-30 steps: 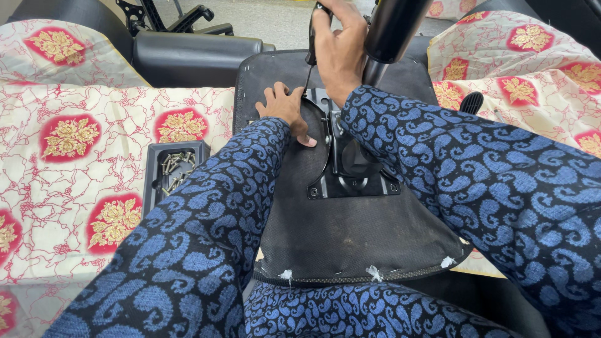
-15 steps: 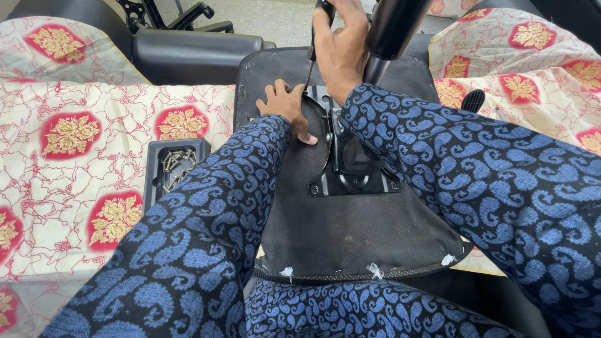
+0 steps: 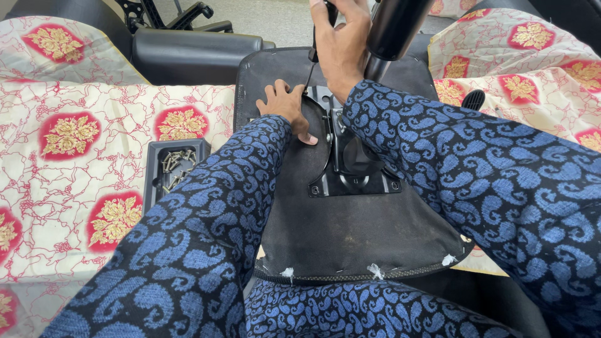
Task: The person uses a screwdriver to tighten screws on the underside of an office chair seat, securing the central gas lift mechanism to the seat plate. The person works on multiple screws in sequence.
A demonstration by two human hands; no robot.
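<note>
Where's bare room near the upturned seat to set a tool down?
Free: the patterned cloth left of the screw tray, and the seat underside below the metal plate. Crowded: the plate's top, where the left hand presses the seat and the right hand grips a thin tool beside the black column.

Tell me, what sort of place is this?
Probably a small chair assembly or repair workshop: an upturned office chair seat with its metal mechanism plate, a tray of screws, and more black chair parts behind.
</note>
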